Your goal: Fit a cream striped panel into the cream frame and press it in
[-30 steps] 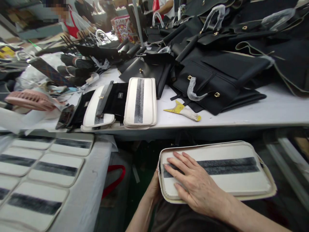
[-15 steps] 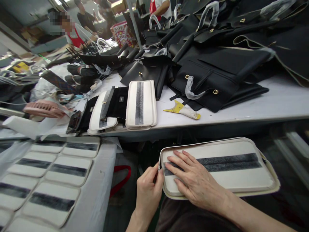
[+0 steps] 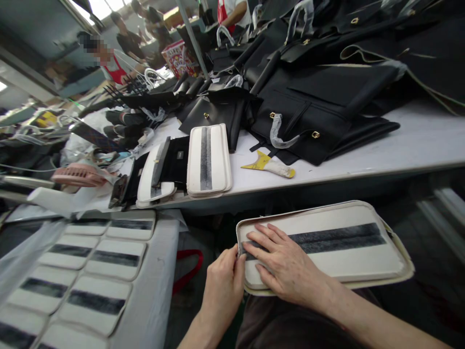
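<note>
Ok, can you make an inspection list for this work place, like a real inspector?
Surface: white table, with black bags on it.
Job's things: white panel with a dark stripe, at both hands.
Clutter: pink object at left; yellow-and-white tool on the table.
Hands: left hand pinches the panel's left edge; right hand lies spread on top.
Cables: cannot tell in the far clutter.
Surroundings: side table with striped panels at left; a person in red and white beyond.

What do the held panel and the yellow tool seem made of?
Panel: matte cream, holding flat; possibly leather or coated board. The mottled dark band may be fabric or coating. Tool: dull, perhaps plastic, from its thin yellow blade; the whitish middle could be tape.
</note>
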`<state>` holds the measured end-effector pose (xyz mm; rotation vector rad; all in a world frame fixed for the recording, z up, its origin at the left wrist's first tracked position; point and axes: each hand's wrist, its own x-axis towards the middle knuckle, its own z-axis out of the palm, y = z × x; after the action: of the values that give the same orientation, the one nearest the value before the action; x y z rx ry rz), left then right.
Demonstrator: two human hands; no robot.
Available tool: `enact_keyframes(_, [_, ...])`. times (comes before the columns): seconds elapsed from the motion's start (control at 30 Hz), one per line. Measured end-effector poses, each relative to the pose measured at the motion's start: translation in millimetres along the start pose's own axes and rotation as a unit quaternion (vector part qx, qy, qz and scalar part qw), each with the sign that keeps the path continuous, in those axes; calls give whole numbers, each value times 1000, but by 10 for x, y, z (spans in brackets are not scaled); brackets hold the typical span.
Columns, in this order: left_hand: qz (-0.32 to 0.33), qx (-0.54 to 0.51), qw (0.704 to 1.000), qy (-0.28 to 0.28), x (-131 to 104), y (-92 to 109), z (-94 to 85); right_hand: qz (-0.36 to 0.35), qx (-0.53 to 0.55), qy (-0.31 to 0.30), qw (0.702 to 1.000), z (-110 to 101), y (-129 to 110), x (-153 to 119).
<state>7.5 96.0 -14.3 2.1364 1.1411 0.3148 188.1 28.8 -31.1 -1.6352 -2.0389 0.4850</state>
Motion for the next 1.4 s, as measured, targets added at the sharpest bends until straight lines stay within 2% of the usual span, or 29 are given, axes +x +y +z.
enact_keyframes(0.07, [-43, -70, 997, -17, -8, -4, -11, 0, 5, 1, 1000, 3, 5, -5])
enact_keyframes(0.13, [-98, -172, 980, -27, -13, -40, -3, -1, 10, 4, 1000, 4, 5, -17])
enact_keyframes(0.3, [-202, -436, 876, -37, 13, -187, 102, -8, 19, 14, 1000, 0, 9, -43])
enact_keyframes(0.37, [-222, -489, 842, -48, 24, -230, 139, -9, 23, 16, 1000, 1, 18, -45])
enact_keyframes(0.47, [-235, -527, 815, -56, 24, -273, 156, -11, 26, 19, 999, 12, 31, -42])
enact_keyframes(0.57, [-238, -533, 809, -69, 20, -295, 144, -10, 25, 24, 999, 25, 31, -39])
enact_keyframes(0.67, [-238, -522, 816, -74, 26, -284, 137, -6, 24, 19, 1000, 25, 25, -37])
enact_keyframes(1.1, [-248, -440, 863, -12, -6, -251, 281, 7, 40, 5, 999, -4, 38, -44])
enact_keyframes(1.2, [-248, -466, 849, 6, -30, -236, 341, -9, 22, -1, 1000, -1, 49, -46])
enact_keyframes(1.4, [-274, -557, 781, 70, -53, -133, 481, -20, -13, -19, 1000, 9, 39, -51])
